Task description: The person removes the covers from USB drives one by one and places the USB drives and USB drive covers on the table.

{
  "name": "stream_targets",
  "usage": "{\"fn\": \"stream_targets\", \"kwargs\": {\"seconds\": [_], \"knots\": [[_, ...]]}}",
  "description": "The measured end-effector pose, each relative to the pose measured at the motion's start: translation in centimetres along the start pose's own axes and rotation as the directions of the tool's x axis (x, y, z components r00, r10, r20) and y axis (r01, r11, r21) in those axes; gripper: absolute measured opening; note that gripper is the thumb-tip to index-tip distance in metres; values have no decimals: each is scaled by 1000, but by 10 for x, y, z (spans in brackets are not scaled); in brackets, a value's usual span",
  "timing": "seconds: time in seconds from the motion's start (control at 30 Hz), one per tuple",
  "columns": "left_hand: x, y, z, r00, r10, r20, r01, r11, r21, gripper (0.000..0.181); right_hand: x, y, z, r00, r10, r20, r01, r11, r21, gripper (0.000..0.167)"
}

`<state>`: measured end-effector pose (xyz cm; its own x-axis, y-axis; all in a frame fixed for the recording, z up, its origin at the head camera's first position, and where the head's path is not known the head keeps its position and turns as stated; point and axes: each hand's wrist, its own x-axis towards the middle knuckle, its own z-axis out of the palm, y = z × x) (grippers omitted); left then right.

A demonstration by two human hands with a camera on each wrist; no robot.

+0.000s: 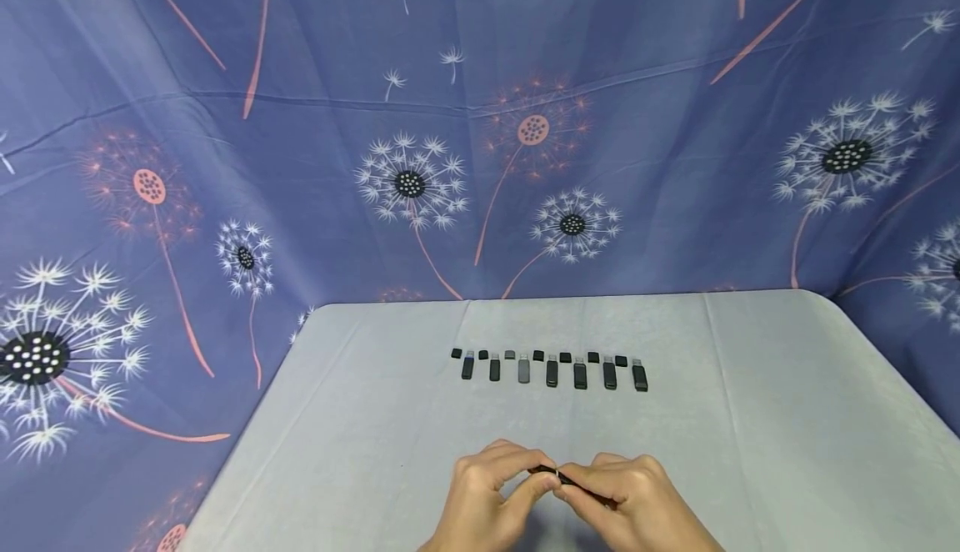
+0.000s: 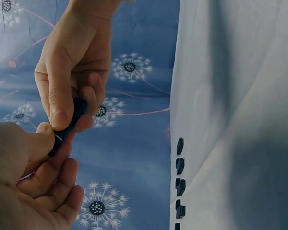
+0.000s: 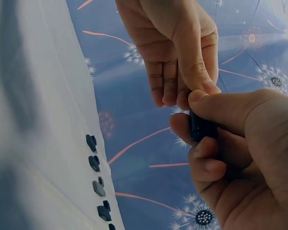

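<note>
Both hands meet above the table's near side over a black USB flash drive (image 1: 604, 500). My right hand (image 1: 632, 494) grips its body between thumb and curled fingers; the right wrist view shows the dark body (image 3: 202, 127) there. At the other end, my left hand (image 1: 486, 489) pinches the black cap (image 1: 543, 469) with thumb and forefinger. A thin light line divides cap and body, which sit end to end. In the left wrist view, fingers hide much of the drive (image 2: 69, 122).
Farther back on the pale table (image 1: 360, 419) lies a row of several uncapped flash drives (image 1: 552, 371), mostly black, plus a grey one (image 1: 523, 369). Small caps (image 1: 566, 358) lie beside their plugs. A blue dandelion-print cloth (image 1: 660, 160) hangs behind the table.
</note>
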<state>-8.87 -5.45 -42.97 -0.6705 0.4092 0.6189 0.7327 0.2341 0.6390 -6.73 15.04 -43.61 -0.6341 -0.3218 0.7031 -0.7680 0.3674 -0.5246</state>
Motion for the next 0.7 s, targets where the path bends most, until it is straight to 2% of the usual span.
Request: {"fn": "stream_targets", "kwargs": {"seconds": [0.1, 0.2, 0.27, 0.33, 0.4, 0.47, 0.53, 0.6, 0.7], "knots": [[0, 1, 1, 1000, -14, -16, 13, 1000, -28, 6, -1, 0, -1, 1000, -2, 2, 2, 1000, 9, 28], [-1, 2, 1, 998, -58, -13, 57, 996, -68, 6, -1, 1, -2, 1000, -7, 21, 6, 999, 36, 29], [-2, 2, 0, 999, -54, -5, 53, 997, -59, 6, -1, 0, -3, 999, 6, 42, -9, 998, 58, 29], [-1, 0, -1, 1000, 0, 7, 1, 1000, -32, 6, -1, -1, -4, 997, 28, 68, -34, 996, 79, 30], [0, -3, -2, 994, 110, 24, -110, 994, 15, 7, -1, -2, -5, 995, 47, 92, -56, 994, 95, 30], [2, -7, -4, 975, 220, 40, -222, 973, 58, 10, -1, -3, -5, 993, 58, 105, -68, 992, 102, 31], [3, -10, -5, 955, 295, 46, -297, 952, 79, 11, -1, -4, -5, 993, 56, 101, -66, 993, 97, 31], [4, -11, -6, 952, 306, 30, -307, 948, 84, 11, 0, -3, -4, 997, 34, 75, -40, 996, 81, 31], [5, -10, -3, 964, 266, -12, -264, 962, 72, 10, 0, -2, -3, 1000, 5, 24, -6, 999, 45, 30]]}}
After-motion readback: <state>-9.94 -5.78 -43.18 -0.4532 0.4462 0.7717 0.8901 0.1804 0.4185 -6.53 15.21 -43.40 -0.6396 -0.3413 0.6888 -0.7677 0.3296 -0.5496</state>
